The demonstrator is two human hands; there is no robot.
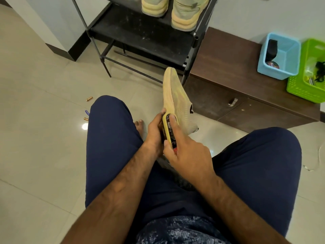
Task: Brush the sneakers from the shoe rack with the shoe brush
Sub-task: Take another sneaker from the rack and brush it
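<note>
Head view: sneaker [174,95] is held up, toe pointing at the shoe rack [140,36], just in front of its lowest bar. Left hand [153,132] grips the sneaker at the heel end. Right hand [188,155] is clamped on the yellow-backed shoe brush [168,131], set against the sneaker. The hands sit together. 2 further sneakers [184,13] stand on the rack. Right of the rack, a blue basket [288,55] rests on a brown cabinet [225,55].
</note>
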